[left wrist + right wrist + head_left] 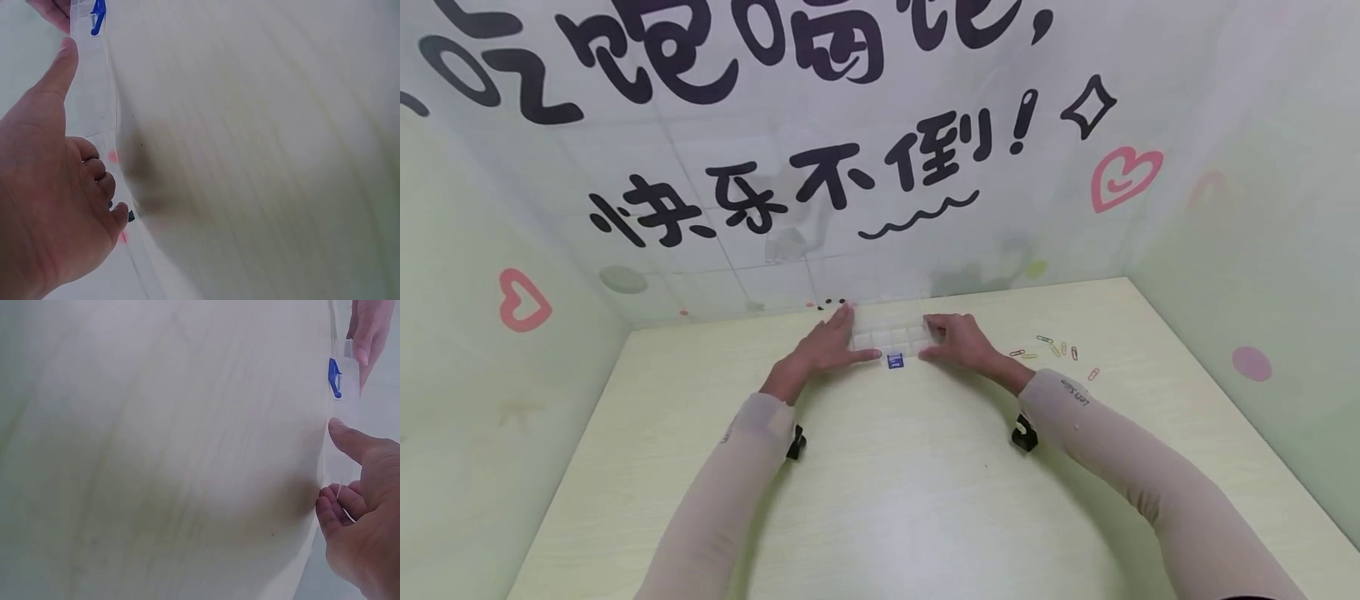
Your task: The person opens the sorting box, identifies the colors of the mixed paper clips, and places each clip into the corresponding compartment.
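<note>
A clear plastic compartment box (pixel 891 337) lies on the pale yellow-green table (pixel 895 492), close to the far edge and about midway along it, just in front of the lettered wall. The left hand (pixel 826 348) grips the box's left end: in the left wrist view its thumb (pixel 59 69) stretches along the near side wall of the box (pixel 94 94) while the other fingers (pixel 100 181) curl against the end. The right hand (pixel 958 340) holds the opposite end in the same manner; the right wrist view shows its thumb (pixel 353 440) pressed to the side wall of the box (pixel 344 400) and its fingers (pixel 337 506) curled around the end, so both hands are grasping the box rather than lying loose. A small blue clip (pixel 895 361) sits at the near side of the box between the two thumbs; it appears through the clear wall in both wrist views (pixel 97 14) (pixel 335 378), so it seems to be inside a near compartment, though that is not certain. A scatter of coloured paper clips (pixel 1054 351) lies on the table to the right of the right hand, near the far right corner, apart from the box. Both forearms wear light beige sleeves (pixel 1120 450).
</note>
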Demonstrator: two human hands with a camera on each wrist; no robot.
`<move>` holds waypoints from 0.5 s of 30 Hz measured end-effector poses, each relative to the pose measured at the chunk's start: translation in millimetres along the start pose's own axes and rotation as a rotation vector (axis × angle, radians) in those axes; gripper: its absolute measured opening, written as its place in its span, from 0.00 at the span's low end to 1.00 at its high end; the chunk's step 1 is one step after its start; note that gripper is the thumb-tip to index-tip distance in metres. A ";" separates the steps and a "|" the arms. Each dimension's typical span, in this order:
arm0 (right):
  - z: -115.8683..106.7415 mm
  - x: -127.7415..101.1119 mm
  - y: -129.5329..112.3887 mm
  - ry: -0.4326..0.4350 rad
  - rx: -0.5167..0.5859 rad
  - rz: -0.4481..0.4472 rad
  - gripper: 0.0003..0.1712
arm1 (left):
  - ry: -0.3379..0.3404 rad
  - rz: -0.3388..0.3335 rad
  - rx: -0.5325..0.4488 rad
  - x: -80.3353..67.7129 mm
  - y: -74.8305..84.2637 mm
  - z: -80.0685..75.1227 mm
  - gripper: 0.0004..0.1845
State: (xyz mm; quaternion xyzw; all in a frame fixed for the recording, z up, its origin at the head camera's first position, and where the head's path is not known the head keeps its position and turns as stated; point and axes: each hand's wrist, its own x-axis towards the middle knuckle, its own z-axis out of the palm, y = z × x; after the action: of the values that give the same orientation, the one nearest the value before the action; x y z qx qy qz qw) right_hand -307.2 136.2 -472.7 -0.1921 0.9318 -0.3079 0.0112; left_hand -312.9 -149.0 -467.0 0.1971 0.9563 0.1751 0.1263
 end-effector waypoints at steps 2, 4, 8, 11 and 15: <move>0.1 -0.2 0.1 0.000 -0.001 -0.008 0.42 | -0.005 0.004 0.007 -0.4 0.3 0.0 0.60; -0.5 -0.3 0.3 -0.004 0.000 -0.014 0.43 | -0.011 0.012 0.013 -0.7 0.3 -0.3 0.59; -2.0 0.1 1.6 -0.021 -0.004 -0.027 0.42 | -0.019 0.019 0.012 -0.8 -0.1 0.0 0.57; -4.6 -0.2 3.0 -0.039 -0.011 -0.039 0.42 | -0.015 0.028 0.012 -0.4 -1.1 1.1 0.56; -9.1 -0.9 5.1 -0.079 0.004 -0.056 0.43 | -0.007 0.040 -0.004 -0.4 -2.0 2.0 0.56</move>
State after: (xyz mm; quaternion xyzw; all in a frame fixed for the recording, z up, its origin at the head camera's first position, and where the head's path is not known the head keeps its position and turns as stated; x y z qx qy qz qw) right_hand -309.4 145.4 -468.4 -0.2299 0.9243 -0.3021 0.0399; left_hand -312.6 -150.3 -469.6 0.2165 0.9515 0.1786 0.1264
